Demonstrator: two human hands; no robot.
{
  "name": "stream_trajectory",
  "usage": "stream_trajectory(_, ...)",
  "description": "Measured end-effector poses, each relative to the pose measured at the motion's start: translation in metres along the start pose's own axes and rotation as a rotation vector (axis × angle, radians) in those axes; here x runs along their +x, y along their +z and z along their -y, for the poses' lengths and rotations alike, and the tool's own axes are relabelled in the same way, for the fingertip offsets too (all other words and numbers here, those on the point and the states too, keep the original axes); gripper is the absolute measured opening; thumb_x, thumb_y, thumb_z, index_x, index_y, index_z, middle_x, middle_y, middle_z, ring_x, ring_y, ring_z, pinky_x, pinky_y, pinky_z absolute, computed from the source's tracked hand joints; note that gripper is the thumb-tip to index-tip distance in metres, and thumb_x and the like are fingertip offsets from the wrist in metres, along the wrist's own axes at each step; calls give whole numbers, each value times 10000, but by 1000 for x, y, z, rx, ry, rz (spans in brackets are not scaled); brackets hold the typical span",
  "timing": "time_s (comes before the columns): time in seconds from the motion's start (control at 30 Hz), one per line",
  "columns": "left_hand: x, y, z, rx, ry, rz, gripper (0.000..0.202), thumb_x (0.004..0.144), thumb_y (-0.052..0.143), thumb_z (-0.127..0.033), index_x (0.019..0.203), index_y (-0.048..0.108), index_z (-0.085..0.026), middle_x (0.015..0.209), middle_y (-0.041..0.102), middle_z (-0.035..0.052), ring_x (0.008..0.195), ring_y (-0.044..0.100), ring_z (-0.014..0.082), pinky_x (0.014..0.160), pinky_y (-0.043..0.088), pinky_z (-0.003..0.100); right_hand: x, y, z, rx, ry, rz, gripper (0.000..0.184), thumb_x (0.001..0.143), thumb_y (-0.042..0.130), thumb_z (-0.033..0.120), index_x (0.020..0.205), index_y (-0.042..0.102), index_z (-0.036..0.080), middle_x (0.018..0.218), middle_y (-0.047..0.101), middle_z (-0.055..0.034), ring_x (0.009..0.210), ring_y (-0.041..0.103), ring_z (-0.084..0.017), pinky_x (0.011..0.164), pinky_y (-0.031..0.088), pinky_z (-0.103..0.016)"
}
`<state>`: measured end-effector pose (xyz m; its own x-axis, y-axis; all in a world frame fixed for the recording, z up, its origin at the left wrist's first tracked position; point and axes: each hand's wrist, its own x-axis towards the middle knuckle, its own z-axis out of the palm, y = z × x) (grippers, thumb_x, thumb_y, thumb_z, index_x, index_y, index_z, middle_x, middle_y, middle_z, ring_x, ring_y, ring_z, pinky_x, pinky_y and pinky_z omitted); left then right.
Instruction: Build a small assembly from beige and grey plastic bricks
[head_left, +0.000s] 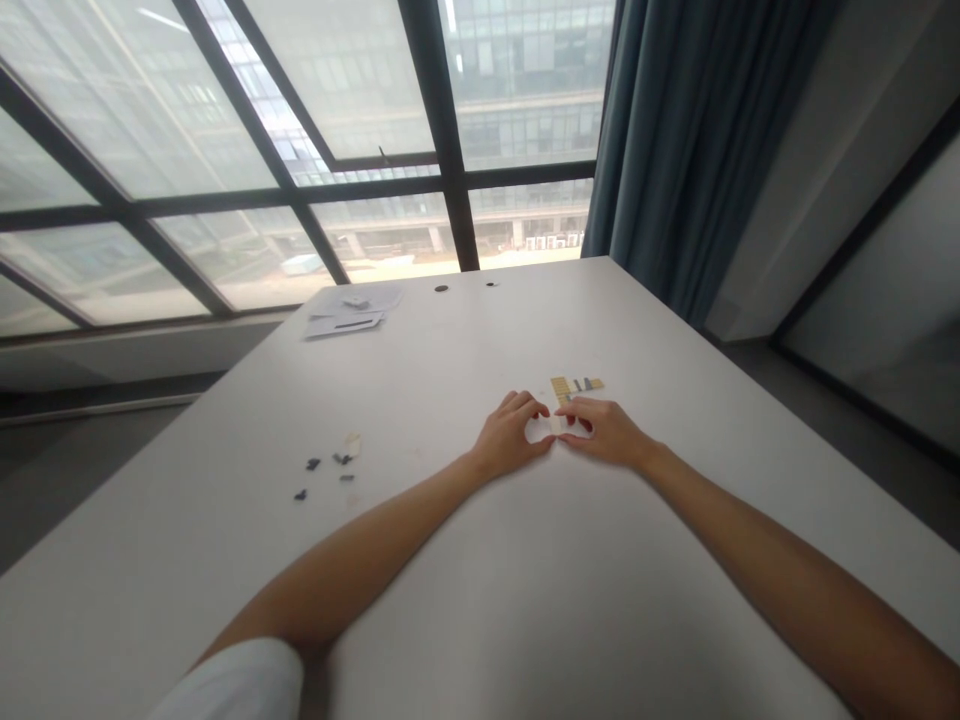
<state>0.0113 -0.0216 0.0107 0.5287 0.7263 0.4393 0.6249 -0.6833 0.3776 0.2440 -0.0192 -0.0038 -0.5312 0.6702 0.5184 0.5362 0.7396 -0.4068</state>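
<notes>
My left hand point(513, 436) and my right hand point(606, 431) meet over the table, thumbs and fingers curved toward each other. Between their fingertips is a small cream-white piece point(556, 425), pinched from both sides; its exact kind is too small to make out. Just beyond my right hand lies a flat yellow piece point(559, 388) with a grid-like surface. A row of small white, grey and yellow parts point(587, 384) extends to its right. My right fingers hide part of the yellow piece's near end.
To the left lie several small dark pieces point(313, 464) and a pale beige piece point(353, 441). Papers point(345, 318) rest at the far left of the white table point(465, 580). A dark round disc point(441, 289) sits near the back edge, before the windows. A blue curtain point(675, 130) hangs at right.
</notes>
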Motion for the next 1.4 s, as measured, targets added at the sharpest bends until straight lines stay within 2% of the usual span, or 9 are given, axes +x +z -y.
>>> stream_trajectory(0.2, 0, 0, 0, -31, -1, -23, 251, 813, 715, -317, 1043, 654, -237, 996, 631, 48, 1023, 556, 217, 926, 491, 350, 2, 0, 3, 28, 17, 1, 240, 890, 686, 367, 1080, 692, 219, 811, 648, -14, 667, 556, -141, 662, 430, -264)
stream_trajectory(0.57, 1, 2, 1, -45, 10, -35, 247, 814, 704, -316, 1043, 666, -231, 987, 641, 52, 1014, 567, 218, 915, 496, 349, 0, 3, 1, 29, 21, 12, 285, 899, 666, 352, 1154, 675, 225, 838, 658, -14, 651, 537, -132, 659, 422, -258)
stream_trajectory(0.8, 2, 3, 2, -43, 11, -33, 238, 819, 701, -320, 1039, 676, -232, 971, 644, 51, 999, 575, 213, 909, 499, 343, 0, 5, -1, 38, 22, 4, 291, 914, 647, 408, 1127, 681, 214, 825, 658, -23, 686, 568, -142, 647, 418, -253)
stream_trajectory(1.4, 2, 5, 5, -51, 17, -44, 225, 839, 687, -336, 1040, 683, -234, 967, 646, 51, 996, 577, 211, 899, 501, 334, 0, 5, -1, 34, 43, 10, 270, 915, 650, 382, 1120, 676, 209, 822, 660, -17, 666, 552, -133, 640, 403, -248)
